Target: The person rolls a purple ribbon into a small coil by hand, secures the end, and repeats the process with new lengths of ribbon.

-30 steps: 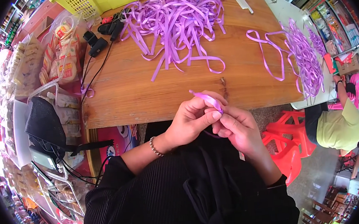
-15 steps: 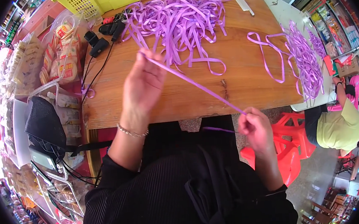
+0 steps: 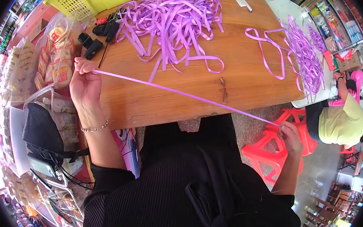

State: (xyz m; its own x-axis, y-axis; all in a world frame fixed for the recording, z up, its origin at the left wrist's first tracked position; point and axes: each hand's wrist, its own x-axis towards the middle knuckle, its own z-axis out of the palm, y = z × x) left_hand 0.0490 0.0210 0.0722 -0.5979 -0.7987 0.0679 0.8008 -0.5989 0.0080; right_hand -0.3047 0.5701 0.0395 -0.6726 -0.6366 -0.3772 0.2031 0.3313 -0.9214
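Observation:
A narrow purple ribbon (image 3: pixel 184 93) is stretched taut in front of me, slanting down from left to right. My left hand (image 3: pixel 85 84), with a beaded bracelet at the wrist, pinches its upper end over the left edge of the wooden table. Past the table's near edge, beside the red stools, my right hand (image 3: pixel 291 137) grips the other end with curled fingers. A big tangled pile of purple ribbon (image 3: pixel 174 20) lies at the table's far side, some strands trailing toward me. Another ribbon bundle (image 3: pixel 305 57) hangs over the right side, with a loose loop on the wood.
A yellow plastic basket (image 3: pixel 96 1) stands at the far left of the wooden table (image 3: pixel 155 107). Black corded tools (image 3: pixel 91 46) lie near it. Bagged goods (image 3: pixel 60 59) line the left. Red stools (image 3: pixel 270 153) stand at the right, and a person in a yellow-green shirt (image 3: pixel 342 120) sits beyond.
My hands have moved apart, the left one leftward and the right one rightward. The ribbon between them now spans a longer stretch. My view has shifted slightly.

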